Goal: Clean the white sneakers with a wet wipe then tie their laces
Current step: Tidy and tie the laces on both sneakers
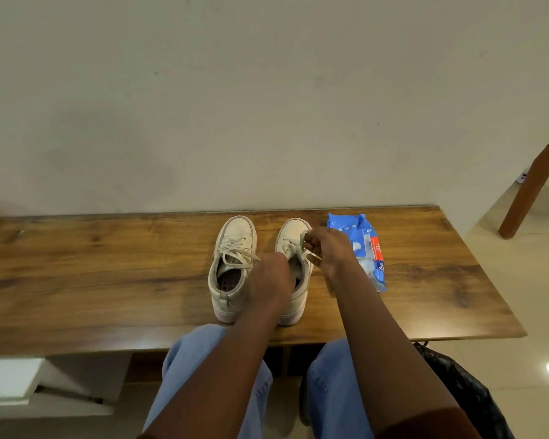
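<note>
While the right hand (328,248) pinches a loop of cream lace (302,240) on the right white leather sneaker (290,231), the left hand (271,277) curls beside it, grip hidden. The left white sneaker (236,229) looks tied and wiping seems done. A blue wet-wipe packet (370,248) lies right on the wooden worktop (108,264), obstructing nothing.

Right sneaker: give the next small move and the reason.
Probably draw the lace across toward the left hand to start the knot. The right hand pinches it above the right sneaker, and the left hand sits over that sneaker, its grip hidden.
</note>
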